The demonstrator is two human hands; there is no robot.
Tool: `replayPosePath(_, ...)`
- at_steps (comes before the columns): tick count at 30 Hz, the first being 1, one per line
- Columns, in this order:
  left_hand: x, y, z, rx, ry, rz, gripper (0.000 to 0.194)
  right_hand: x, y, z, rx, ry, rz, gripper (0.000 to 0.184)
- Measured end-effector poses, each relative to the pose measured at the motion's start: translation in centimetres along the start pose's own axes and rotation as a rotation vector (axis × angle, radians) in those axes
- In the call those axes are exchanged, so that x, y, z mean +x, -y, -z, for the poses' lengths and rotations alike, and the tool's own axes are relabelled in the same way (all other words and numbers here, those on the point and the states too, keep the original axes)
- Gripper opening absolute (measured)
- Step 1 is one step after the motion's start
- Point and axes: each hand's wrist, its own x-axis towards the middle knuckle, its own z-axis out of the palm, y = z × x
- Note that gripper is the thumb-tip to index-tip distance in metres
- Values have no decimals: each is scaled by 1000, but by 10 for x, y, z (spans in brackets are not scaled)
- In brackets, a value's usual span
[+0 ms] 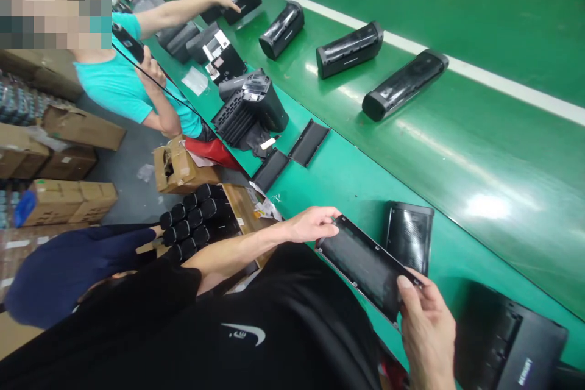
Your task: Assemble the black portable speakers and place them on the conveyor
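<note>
Between my two hands is a black rectangular cover panel (361, 265) with small clips or tabs along its edges, tilted over the green bench. My left hand (313, 224) pinches its far-left end between thumb and fingers. At the opposite end, my right hand (427, 323) grips the panel with the thumb on top and the fingers beneath. Just beyond the panel a glossy black speaker-like housing (409, 234) lies on the bench. Nearer my right hand sits a larger black housing (512, 341) with white lettering, cut off by the frame's lower right.
Two similar panels (309, 142) lie farther along the bench beside an upright black housing (267, 103). Several black housings, one of them (350, 52), rest on the green conveyor belt (479, 152). A co-worker in turquoise (123, 85) reaches onto the line; another person in a navy cap (68, 274) is behind.
</note>
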Motion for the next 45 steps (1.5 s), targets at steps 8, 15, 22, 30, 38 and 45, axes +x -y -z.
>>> replayPosePath(8,-3,-3,1,-68,28,-11,27,1,5,0,6,-15,16,61)
replayPosePath(15,-1,-3,-1,-227,93,-7,39,-3,14,-2,6,-2,56,62)
replayPosePath(22,0,-5,-3,-270,122,15,45,-4,17,-4,55,-38,-1,65)
replayPosePath(30,1,1,-2,-361,192,-8,57,-6,22,-5,89,-62,-31,70)
replayPosePath(38,2,-2,-2,-332,158,-11,52,-2,16,-4,97,-62,-31,67)
replayPosePath(45,8,8,-3,-344,137,10,51,2,3,-4,152,-38,6,61)
